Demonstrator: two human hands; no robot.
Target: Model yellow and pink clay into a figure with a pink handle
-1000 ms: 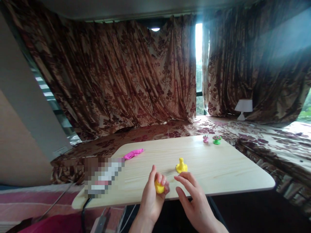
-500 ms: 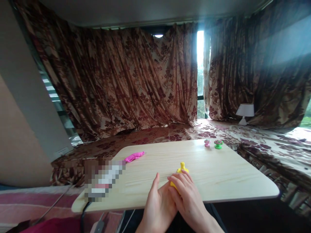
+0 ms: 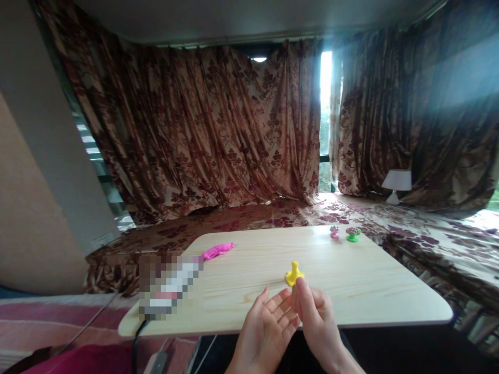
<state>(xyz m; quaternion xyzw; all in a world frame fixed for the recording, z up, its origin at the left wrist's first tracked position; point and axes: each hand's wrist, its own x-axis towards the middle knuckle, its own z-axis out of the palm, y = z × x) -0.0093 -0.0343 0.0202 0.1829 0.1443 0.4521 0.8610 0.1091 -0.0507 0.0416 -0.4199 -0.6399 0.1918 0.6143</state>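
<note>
A yellow clay piece [image 3: 294, 274] with a wide base and an upright stem stands on the light wooden table [image 3: 249, 259], just beyond my hands. My left hand [image 3: 267, 327] is turned palm up over the near edge, its fingers loosely curled and nothing visible on the palm. Beside it, my right hand [image 3: 318, 317] has its thumb pressed against bent fingers, close to the left fingertips. Whatever is inside that grip is hidden. The right thumb tip overlaps the base of the yellow piece in view; whether they touch I cannot tell.
A long pink clay lump [image 3: 218, 251] lies at the table's left, near a blurred-out item [image 3: 171, 288]. Two small dotted clay models, one pink [image 3: 334, 232] and one green [image 3: 353, 235], stand at the far right. A white lamp [image 3: 397, 182] is on the ledge behind.
My right hand has lifted off the left palm and closed up. The yellow bit that showed between the hands is out of sight, and the left palm is uncovered.
</note>
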